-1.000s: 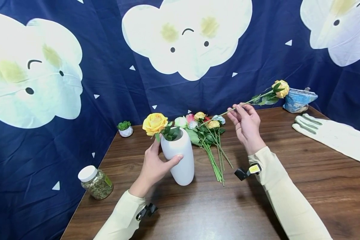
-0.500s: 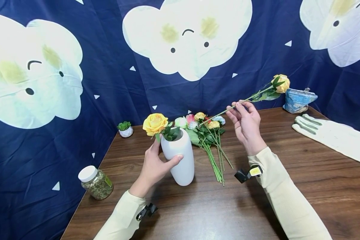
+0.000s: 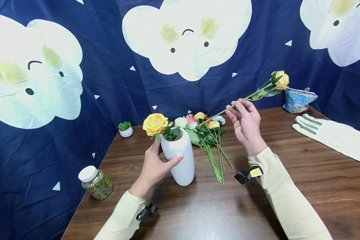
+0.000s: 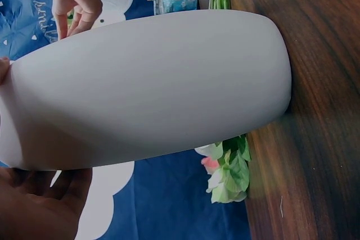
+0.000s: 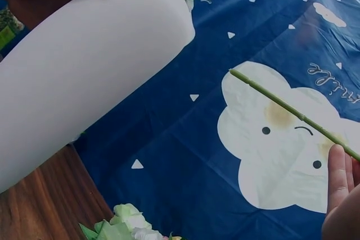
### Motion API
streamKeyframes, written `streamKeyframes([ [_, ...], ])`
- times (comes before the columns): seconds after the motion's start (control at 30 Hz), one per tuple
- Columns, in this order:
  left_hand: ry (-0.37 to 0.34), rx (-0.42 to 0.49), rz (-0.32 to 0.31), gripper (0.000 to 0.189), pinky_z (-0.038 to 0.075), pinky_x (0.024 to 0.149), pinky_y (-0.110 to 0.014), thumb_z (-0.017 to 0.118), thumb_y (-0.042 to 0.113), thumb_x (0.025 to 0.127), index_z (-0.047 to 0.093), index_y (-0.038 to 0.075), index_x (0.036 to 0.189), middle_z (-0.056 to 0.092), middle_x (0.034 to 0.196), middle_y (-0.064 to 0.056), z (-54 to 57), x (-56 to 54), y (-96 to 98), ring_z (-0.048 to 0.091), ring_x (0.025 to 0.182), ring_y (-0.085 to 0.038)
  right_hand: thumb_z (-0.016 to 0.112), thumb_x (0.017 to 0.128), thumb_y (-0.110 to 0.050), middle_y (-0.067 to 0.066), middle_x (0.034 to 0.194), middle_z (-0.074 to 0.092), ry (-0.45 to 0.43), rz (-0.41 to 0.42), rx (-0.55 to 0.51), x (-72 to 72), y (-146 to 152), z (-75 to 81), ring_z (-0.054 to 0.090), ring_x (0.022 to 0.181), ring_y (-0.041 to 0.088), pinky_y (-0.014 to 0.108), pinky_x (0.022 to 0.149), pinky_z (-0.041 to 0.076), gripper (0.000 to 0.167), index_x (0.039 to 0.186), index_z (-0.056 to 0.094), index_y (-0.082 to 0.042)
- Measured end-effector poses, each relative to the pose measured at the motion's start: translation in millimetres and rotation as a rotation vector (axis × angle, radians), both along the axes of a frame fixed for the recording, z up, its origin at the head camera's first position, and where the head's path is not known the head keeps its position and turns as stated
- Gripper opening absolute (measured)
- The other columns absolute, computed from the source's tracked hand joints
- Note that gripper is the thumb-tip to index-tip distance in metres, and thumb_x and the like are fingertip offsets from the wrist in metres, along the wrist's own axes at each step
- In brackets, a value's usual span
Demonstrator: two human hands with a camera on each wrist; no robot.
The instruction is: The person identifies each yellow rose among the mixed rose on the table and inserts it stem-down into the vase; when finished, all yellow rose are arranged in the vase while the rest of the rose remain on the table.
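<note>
A white vase (image 3: 181,163) stands upright on the table, and my left hand (image 3: 157,163) grips its upper side, thumb across the front. One yellow rose (image 3: 155,124) leans out of the vase mouth to the left. My right hand (image 3: 246,125) pinches the stem of a second, paler yellow rose (image 3: 280,80), bloom up at the right, bare stem end pointing down left towards the vase. In the right wrist view that stem (image 5: 281,107) ends apart from the vase. The left wrist view shows the vase wall (image 4: 157,91) filling the middle, with left fingers (image 4: 50,195) behind it.
Behind and right of the vase lie several loose flowers (image 3: 213,124) with green stems (image 3: 213,160). A lidded jar (image 3: 96,183) and a small potted succulent (image 3: 125,129) stand along the left edge. At right are a glove (image 3: 333,135) and a blue pouch (image 3: 300,100).
The right hand has lifted very slightly, and the rose bloom it holds has risen and turned a little. The left hand and the vase have stayed in place.
</note>
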State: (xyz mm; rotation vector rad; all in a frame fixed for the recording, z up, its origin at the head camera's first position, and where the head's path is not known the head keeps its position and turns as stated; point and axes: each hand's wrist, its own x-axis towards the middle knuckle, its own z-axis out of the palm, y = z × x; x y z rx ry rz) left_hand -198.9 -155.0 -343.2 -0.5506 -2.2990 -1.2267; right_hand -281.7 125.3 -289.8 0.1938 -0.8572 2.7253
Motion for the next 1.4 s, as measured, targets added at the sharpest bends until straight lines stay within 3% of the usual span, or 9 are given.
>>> streamKeyframes([
  [0.53,-0.006,-0.006,0.015,0.079,0.056,0.092,-0.05,0.087,0.02,0.079,0.049,0.008,0.148,0.066,0.132,-0.016,0.7,0.9,1.3,0.069,0.11,-0.029,0.052,0.104,0.005,0.008,0.082,0.072,0.047,0.027,-0.019,8.5,-5.9,5.3,0.075,0.07,0.018,0.025,0.066,0.061,0.016,0.096,0.061,-0.005],
  [1.07,-0.007,-0.013,0.015,0.079,0.057,0.092,-0.05,0.087,0.021,0.08,0.049,0.007,0.148,0.065,0.134,-0.016,0.5,-0.1,1.8,0.069,0.111,-0.029,0.05,0.104,0.007,0.007,0.085,0.071,0.116,0.022,0.065,22.0,-15.5,10.6,0.075,0.073,0.018,0.024,0.067,0.061,0.018,0.099,0.062,-0.006],
  [1.4,0.016,0.003,-0.005,0.077,0.057,0.089,-0.051,0.087,0.016,0.081,0.049,0.008,0.148,0.065,0.132,-0.017,-1.4,-1.6,1.0,0.07,0.109,-0.03,0.048,0.104,0.008,0.009,0.087,0.072,0.187,0.074,0.074,29.1,-24.5,11.9,0.075,0.076,0.019,0.026,0.072,0.061,0.02,0.104,0.063,-0.004],
])
